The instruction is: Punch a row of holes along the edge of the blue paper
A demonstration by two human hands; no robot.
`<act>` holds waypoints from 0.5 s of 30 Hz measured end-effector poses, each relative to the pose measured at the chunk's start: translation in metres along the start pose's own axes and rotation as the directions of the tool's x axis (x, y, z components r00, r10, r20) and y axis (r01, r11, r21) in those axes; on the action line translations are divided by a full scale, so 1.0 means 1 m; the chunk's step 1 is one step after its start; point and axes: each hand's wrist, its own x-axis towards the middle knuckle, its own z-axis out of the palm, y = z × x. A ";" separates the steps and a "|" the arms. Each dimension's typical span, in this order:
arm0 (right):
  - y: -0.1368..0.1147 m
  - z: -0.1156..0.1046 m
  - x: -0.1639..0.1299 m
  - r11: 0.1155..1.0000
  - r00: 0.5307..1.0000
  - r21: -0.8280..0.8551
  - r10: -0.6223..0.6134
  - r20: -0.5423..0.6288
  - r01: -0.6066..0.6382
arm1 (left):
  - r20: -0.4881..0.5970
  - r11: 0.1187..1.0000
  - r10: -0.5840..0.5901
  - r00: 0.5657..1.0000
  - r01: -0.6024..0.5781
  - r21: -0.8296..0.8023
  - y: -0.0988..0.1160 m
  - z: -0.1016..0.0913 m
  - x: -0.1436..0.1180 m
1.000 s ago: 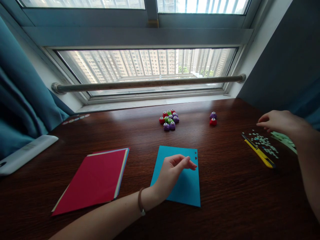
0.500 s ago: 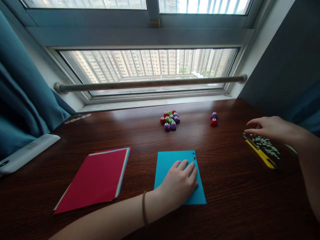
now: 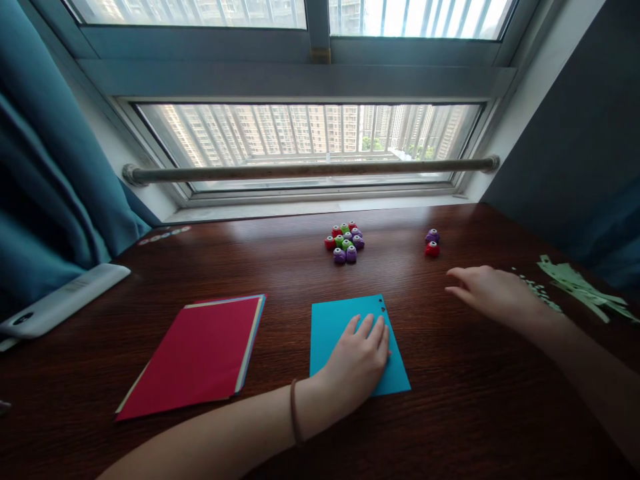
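My left hand [image 3: 356, 363] lies flat on a sheet of blue paper [image 3: 327, 327], fingers extended. Small punched holes [image 3: 382, 305] show near the sheet's top right corner. To the right, my right hand [image 3: 493, 293] hovers over the table, thumb and forefinger apart, with nothing visible between them. Pale green paper bits [image 3: 540, 291] lie beside and partly behind that hand. Beyond it sit two small craft punches, one purple [image 3: 433, 236] and one red [image 3: 432, 249]. The yellow cutter seen earlier is out of sight; whether hand and arm cover it I cannot tell.
Several red, green and purple punches [image 3: 345, 243] cluster near the window. A stack of coloured paper [image 3: 200, 353] with red on top lies left. Green paper strips [image 3: 583, 287] are at far right. A white device [image 3: 65, 300] rests by the curtain [image 3: 45, 147].
My right hand has moved left and nearer, away from the paper bits, uncovering the green strips. The blue sheet has turned slightly under my left hand. The view has shifted a little.
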 end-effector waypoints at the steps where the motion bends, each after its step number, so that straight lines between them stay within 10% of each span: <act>1: -0.016 0.010 0.000 0.989 0.989 0.077 -0.118 -0.089 0.125 | 0.004 1.000 -0.002 1.000 0.002 -0.002 -0.001 0.000 0.001; 7: -0.073 0.059 0.008 0.741 0.730 0.213 -0.491 -0.475 0.637 | -0.044 0.998 0.038 0.998 -0.040 -0.051 -0.004 0.002 0.004; 15: -0.072 0.067 0.011 0.699 0.726 0.268 -0.512 -0.459 0.663 | -0.035 0.992 0.024 0.999 -0.029 -0.124 0.001 0.006 0.005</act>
